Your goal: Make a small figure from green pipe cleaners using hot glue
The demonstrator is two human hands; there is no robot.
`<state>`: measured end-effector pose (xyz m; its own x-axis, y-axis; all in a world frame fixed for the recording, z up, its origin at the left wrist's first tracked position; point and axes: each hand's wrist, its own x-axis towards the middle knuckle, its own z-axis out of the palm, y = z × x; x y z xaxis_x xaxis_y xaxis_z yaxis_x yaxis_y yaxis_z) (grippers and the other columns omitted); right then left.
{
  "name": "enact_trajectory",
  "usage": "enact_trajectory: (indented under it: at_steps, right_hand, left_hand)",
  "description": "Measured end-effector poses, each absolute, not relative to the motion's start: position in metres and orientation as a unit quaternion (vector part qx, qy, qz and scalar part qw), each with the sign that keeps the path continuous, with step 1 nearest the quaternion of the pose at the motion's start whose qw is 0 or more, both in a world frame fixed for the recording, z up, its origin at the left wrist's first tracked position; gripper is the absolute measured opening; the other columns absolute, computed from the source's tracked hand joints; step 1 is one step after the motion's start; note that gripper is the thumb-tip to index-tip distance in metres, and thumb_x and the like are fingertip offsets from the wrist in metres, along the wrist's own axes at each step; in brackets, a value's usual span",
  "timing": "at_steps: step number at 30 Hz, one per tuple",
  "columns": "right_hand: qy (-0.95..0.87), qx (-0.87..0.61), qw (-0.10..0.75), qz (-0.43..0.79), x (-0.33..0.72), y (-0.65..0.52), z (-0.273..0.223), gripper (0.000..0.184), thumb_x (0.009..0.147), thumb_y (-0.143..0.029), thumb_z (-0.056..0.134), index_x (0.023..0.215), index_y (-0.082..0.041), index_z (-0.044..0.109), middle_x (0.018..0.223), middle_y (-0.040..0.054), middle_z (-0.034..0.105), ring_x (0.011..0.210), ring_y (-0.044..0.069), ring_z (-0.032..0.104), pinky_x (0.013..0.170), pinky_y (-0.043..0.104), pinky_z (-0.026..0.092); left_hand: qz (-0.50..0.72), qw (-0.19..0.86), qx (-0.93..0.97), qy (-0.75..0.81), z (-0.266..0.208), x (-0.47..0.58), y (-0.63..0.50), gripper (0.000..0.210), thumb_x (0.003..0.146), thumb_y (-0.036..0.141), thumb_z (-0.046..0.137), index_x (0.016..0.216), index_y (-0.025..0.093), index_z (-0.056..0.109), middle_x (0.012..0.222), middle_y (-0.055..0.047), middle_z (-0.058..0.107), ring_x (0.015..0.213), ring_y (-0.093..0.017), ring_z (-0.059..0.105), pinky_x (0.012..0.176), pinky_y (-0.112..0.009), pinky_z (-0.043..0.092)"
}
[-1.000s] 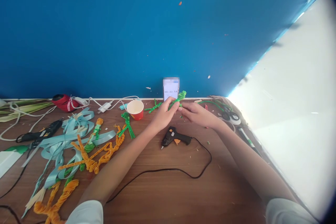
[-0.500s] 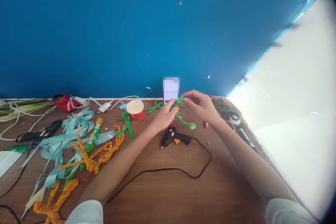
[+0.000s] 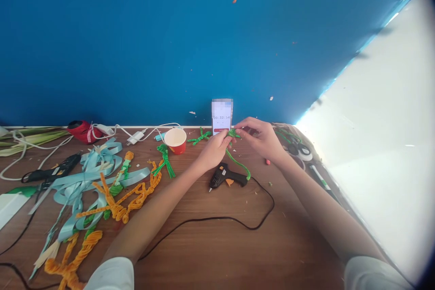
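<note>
My left hand (image 3: 214, 148) pinches a bundle of green pipe cleaners (image 3: 233, 133) from the left, in front of an upright phone (image 3: 222, 115) with a timer on its screen. From the other side, my right hand (image 3: 260, 139) has its thumb and fingertips closed on the same bundle. One long green strand hangs down from it and ends by the handle of a black glue gun (image 3: 224, 176), which lies on the table below my hands. The fingers partly hide the bundle's shape.
A red and white paper cup (image 3: 176, 140) and knotted green pipe cleaners (image 3: 165, 161) stand left of my hands. Orange pipe cleaner pieces (image 3: 118, 210), blue ribbon (image 3: 73, 186) and a second glue gun (image 3: 54, 171) cover the left. A black cord (image 3: 217, 219) curves across the table.
The bundle has turned in my fingers, and its loose strand has swung to hang lower, against the glue gun's handle. Both hands have shifted only slightly.
</note>
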<state>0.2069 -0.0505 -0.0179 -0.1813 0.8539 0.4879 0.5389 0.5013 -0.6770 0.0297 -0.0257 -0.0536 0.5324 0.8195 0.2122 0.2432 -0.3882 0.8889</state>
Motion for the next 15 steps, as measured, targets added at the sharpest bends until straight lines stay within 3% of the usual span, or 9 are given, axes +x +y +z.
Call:
enact_trajectory:
  at_steps: [5, 11, 15]
  right_hand:
    - [-0.756, -0.457, 0.436, 0.174, 0.2073, -0.0502, -0.0185, 0.016, 0.090, -0.030, 0.058, 0.091, -0.023, 0.072, 0.089, 0.0047, 0.070, 0.079, 0.018, 0.061, 0.066, 0.031, 0.044]
    - [-0.766, -0.431, 0.445, 0.171, 0.2028, -0.0509, -0.0209, 0.016, 0.090, -0.024, 0.056, 0.091, -0.024, 0.072, 0.088, 0.0044, 0.069, 0.080, 0.019, 0.061, 0.072, 0.033, 0.046]
    - [-0.756, -0.429, 0.466, 0.166, 0.1981, -0.0539, -0.0224, 0.016, 0.091, -0.025, 0.056, 0.092, -0.023, 0.072, 0.088, 0.0051, 0.069, 0.081, 0.019, 0.062, 0.072, 0.033, 0.046]
  left_hand:
    - [0.323, 0.432, 0.756, 0.372, -0.0558, 0.0327, -0.0306, 0.021, 0.098, 0.030, 0.034, 0.094, 0.018, 0.050, 0.093, -0.003, 0.064, 0.069, -0.013, 0.055, 0.067, -0.027, 0.041]
    - [0.336, 0.344, 0.775, 0.411, -0.0530, 0.0311, -0.0334, 0.014, 0.093, 0.016, 0.034, 0.084, 0.020, 0.044, 0.078, -0.001, 0.057, 0.071, -0.016, 0.051, 0.064, -0.027, 0.032]
    - [0.324, 0.316, 0.790, 0.413, -0.0536, 0.0314, -0.0342, 0.013, 0.092, 0.016, 0.034, 0.083, 0.021, 0.040, 0.072, 0.000, 0.052, 0.065, -0.015, 0.046, 0.061, -0.027, 0.026]
